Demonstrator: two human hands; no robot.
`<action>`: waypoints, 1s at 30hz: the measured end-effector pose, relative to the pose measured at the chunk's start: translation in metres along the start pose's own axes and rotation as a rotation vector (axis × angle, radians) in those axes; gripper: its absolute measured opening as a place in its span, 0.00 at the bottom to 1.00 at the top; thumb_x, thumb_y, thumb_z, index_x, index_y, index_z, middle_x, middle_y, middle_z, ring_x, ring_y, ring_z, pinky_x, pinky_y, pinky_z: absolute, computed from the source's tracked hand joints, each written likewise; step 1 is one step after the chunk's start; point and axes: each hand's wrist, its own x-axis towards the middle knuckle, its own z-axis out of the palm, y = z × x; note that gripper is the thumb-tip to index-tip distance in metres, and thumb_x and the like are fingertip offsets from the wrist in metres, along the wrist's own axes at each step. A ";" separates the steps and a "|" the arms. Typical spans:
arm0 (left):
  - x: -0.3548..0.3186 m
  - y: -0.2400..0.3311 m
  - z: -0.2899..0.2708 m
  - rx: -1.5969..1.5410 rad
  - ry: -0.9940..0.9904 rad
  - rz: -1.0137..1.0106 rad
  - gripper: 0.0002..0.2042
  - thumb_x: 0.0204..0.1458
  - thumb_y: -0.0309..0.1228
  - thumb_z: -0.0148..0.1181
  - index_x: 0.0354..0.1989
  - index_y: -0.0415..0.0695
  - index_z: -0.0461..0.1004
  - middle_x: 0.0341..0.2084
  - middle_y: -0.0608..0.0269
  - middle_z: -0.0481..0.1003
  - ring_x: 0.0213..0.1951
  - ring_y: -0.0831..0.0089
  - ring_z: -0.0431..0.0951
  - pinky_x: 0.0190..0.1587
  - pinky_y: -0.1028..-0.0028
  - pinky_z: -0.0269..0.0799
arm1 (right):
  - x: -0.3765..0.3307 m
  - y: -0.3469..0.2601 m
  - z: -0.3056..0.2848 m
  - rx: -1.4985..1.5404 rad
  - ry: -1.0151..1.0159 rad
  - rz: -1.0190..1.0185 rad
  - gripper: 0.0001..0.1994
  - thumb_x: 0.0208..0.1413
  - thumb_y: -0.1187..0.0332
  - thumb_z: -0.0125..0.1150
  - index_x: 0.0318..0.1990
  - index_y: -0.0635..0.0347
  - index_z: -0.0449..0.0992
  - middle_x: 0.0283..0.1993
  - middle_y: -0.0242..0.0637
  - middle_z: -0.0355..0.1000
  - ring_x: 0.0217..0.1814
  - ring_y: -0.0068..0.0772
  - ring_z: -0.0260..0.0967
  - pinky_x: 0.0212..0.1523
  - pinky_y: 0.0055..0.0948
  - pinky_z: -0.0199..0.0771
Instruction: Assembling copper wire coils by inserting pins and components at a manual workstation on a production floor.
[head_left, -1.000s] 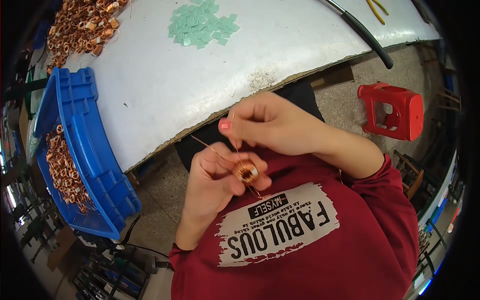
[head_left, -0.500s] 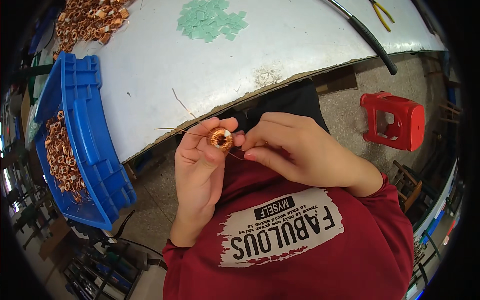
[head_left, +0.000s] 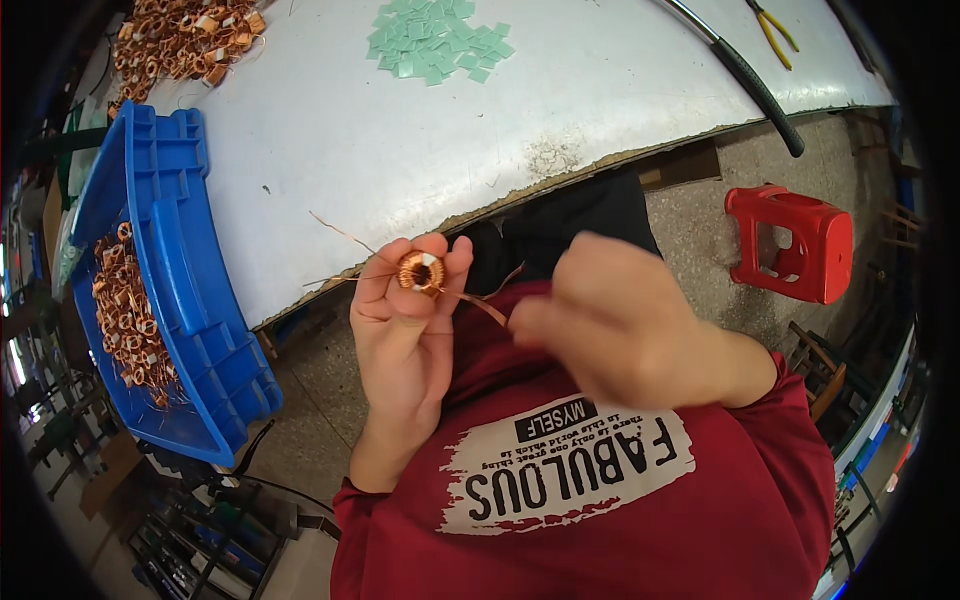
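The copper-wound ring (head_left: 408, 272) sits at the fingertips of your left hand (head_left: 398, 345), held up off the near side of the surface (head_left: 330, 150) and before your dark red shirt (head_left: 620, 535). Its hole faces up toward you, so it shows as a round with no long axis of its own; a pale patch marks its far side.

Your left fingers grasp the ring, thumb on the near side and fingertips around the far side. The right hand (head_left: 625, 325) stands apart from it, to the right and slightly nearer you. The relation that counts is the line between them: a copper wire (head_left: 482, 303) leaves the ring's near right side and slants right and near to your right fingertips. Those fingers are curled, but blur hides them, so you cannot tell whether they pinch the wire.

On the opposite side, 2 thin leads stick out past your left fingers: 1 far lead (head_left: 345, 234) pointing far left, and 1 near lead (head_left: 335, 280) pointing left.

Farther out, a blue crate (head_left: 185, 290) of similar coils (head_left: 130, 320) stands at the left. On the far part of the surface lie a coil heap (head_left: 185, 40), pale green squares (head_left: 435, 40) and yellow-handled pliers (head_left: 775, 40). A red stool (head_left: 800, 245) stands at the right.
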 end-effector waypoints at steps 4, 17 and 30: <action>-0.001 0.002 -0.003 -0.109 -0.039 -0.031 0.19 0.51 0.23 0.59 0.52 0.40 0.65 0.48 0.49 0.70 0.50 0.56 0.73 0.60 0.60 0.64 | -0.010 0.012 0.013 0.173 0.022 0.158 0.06 0.43 0.80 0.61 0.30 0.62 0.76 0.23 0.31 0.57 0.21 0.28 0.52 0.21 0.24 0.54; 0.006 0.015 0.020 0.241 0.088 -0.149 0.19 0.54 0.21 0.55 0.54 0.36 0.62 0.48 0.46 0.71 0.51 0.58 0.73 0.57 0.67 0.67 | -0.025 0.021 0.033 -0.063 -0.017 0.033 0.03 0.49 0.76 0.57 0.30 0.62 0.76 0.24 0.31 0.59 0.22 0.26 0.53 0.22 0.21 0.55; -0.007 0.021 0.043 0.437 -0.183 -0.256 0.15 0.51 0.16 0.56 0.38 0.40 0.55 0.41 0.45 0.74 0.47 0.61 0.76 0.46 0.73 0.74 | 0.053 0.057 0.004 1.249 -0.645 0.541 0.15 0.60 0.66 0.46 0.29 0.66 0.76 0.19 0.31 0.65 0.18 0.17 0.54 0.20 0.13 0.53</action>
